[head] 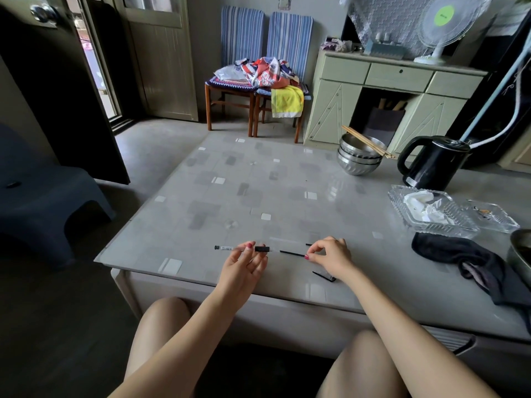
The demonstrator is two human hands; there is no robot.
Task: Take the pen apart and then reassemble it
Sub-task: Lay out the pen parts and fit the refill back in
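A dark stool (43, 196) stands on the floor at nine o'clock of the tabletop (258, 191). Near the tabletop's front edge, the left hand (242, 265) pinches the clear barrel (241, 248) between thumb and fingertips, held level; its dark end points to nine o'clock and its black sleeve sticks out at three o'clock of the hand. So the left grip is clenched on the barrel. Just at three o'clock of that sleeve, apart from it, the thin black refill (291, 253) runs sideways, its right end pinched in the right hand (330, 258), so the right grip is grasping the refill. Whether the refill's free end touches the tabletop I cannot tell. A black cap (323, 275) lies on the tabletop at six o'clock of the right hand, partly hidden by the wrist. A small dark piece shows just at ten o'clock of the right hand, too small to tell. Farther to three o'clock lies a dark cloth (448, 254), with a glass tray (431, 214) at twelve o'clock of it. Behind stand stacked steel bowls (359, 159) with chopsticks (367, 142) across them, and a black kettle (434, 165)
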